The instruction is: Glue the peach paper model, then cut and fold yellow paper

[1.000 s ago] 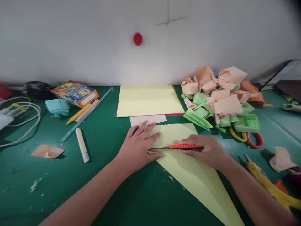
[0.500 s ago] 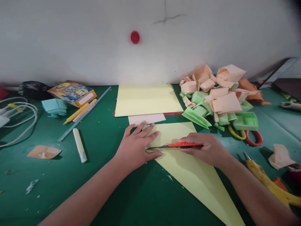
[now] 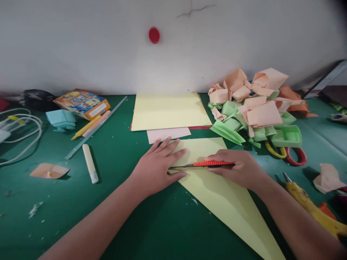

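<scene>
While your left hand (image 3: 155,168) is lying open, pinning the yellow paper (image 3: 217,195) to the counter (image 3: 108,216), your right hand (image 3: 238,168) is gripping the orange-handled cutter (image 3: 206,164) against its fold.

Cut off by bottom edge: yellow paper (image 3: 225,202); hidden inside right hand (image 3: 241,169): rear of cutter (image 3: 214,163); illegibly blurred: box (image 3: 81,103) print.

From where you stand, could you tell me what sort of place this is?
Probably a paper-craft desk: a green cutting mat, a heap of folded peach and green paper pieces, and the right hand holding an orange-handled craft knife on a folded yellow sheet that the left hand pins.
</scene>
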A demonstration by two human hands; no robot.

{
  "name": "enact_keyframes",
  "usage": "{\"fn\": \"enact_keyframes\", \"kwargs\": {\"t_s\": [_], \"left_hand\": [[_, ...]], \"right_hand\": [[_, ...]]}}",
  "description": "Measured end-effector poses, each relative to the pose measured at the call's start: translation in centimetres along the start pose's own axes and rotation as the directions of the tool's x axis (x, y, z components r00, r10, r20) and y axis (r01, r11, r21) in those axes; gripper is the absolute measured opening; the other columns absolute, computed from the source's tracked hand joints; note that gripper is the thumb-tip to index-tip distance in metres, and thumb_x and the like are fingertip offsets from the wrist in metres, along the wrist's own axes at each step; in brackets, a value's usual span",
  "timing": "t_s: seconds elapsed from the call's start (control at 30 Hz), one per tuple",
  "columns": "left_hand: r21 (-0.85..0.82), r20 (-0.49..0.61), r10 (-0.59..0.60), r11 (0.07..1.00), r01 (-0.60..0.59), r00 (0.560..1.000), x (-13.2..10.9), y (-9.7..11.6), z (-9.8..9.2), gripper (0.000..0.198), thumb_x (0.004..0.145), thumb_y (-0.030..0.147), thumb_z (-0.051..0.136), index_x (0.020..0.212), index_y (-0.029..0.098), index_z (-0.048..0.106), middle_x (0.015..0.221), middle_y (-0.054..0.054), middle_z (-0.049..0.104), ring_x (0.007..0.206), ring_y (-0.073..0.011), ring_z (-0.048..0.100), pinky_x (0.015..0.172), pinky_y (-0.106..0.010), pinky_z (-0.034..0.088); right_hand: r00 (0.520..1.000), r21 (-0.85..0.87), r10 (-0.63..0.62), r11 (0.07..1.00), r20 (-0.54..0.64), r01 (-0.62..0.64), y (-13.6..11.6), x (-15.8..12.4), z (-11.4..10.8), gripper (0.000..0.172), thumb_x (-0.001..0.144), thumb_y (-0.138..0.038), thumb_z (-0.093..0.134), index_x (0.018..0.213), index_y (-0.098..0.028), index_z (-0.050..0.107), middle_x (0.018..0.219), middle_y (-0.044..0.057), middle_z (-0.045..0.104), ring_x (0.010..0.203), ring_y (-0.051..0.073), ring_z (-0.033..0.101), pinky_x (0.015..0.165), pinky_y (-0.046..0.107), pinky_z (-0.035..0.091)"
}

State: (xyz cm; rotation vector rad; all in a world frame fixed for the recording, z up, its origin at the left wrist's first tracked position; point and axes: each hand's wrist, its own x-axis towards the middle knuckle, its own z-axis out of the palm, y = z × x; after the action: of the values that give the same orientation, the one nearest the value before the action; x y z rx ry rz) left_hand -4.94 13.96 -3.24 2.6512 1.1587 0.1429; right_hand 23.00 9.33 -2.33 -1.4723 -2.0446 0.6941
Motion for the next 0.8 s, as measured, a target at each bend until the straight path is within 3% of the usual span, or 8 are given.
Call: {"fn": "enact_keyframes", "kwargs": {"t_s": [0.43,0.8], "left_hand": [[-0.007,0.054,-0.05,0.999,0.051,0.997,0.39,0.18,-0.24,0.07,0.093,0.067,0.053,0.154,0.035,0.041,0.167,0.002,0.027,0.157,-0.0287,0.021,0.129,-0.054,0.013],[0.003,0.009,-0.039,0.999,0.039,0.999,0.19,0.06,-0.07,0.068,0.093,0.067,0.054,0.153,0.037,0.044,0.165,0.003,0.032,0.156,-0.0282,0.025,0.129,-0.052,0.015]], "right_hand": [[1.0,0.031,0.026,0.999,-0.014,-0.026,0.06,-0.24,0.2,0.023,0.086,-0.036,0.074,0.107,-0.032,0.081,0.094,0.001,0.079,0.081,0.02,0.074,0.074,0.028,0.06],[0.999,0.002,0.017,1.0,-0.028,-0.017,0.01,-0.18,0.16,0.022,0.086,-0.035,0.074,0.106,-0.031,0.081,0.092,0.001,0.078,0.079,0.018,0.073,0.072,0.026,0.059]]}}
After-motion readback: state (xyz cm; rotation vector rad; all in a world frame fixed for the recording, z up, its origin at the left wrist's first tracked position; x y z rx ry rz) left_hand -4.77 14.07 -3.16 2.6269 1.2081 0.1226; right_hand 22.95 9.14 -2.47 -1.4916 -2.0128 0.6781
